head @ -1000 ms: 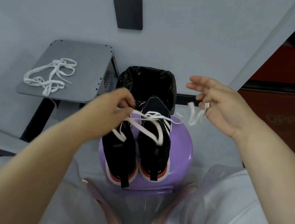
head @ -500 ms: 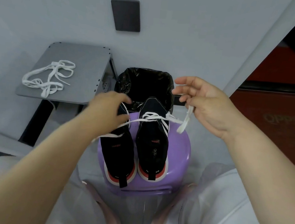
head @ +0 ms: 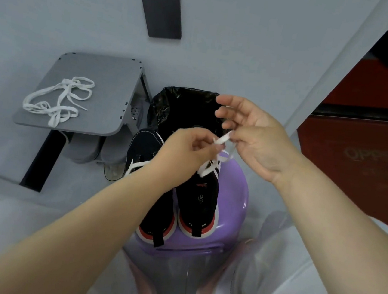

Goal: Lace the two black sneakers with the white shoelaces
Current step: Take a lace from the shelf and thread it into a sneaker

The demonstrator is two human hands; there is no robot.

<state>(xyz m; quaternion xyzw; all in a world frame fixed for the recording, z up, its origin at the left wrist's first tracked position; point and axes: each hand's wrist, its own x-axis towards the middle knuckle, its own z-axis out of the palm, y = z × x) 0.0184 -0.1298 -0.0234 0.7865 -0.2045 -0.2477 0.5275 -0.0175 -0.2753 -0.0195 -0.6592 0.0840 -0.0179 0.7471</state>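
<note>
Two black cloth sneakers sit on a round purple stool. Our left hand and right hand pinch one flat white shoelace above them. We think lots is left: a second white shoelace lies unused on the grey table.

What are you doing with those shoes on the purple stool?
A person is lacing two black sneakers that stand side by side on a purple stool. The left hand and the right hand both pinch a white lace just above the sneakers, and it runs down to one of them. A second lace lies in a loose heap on the grey table, with no hand on it.
</note>
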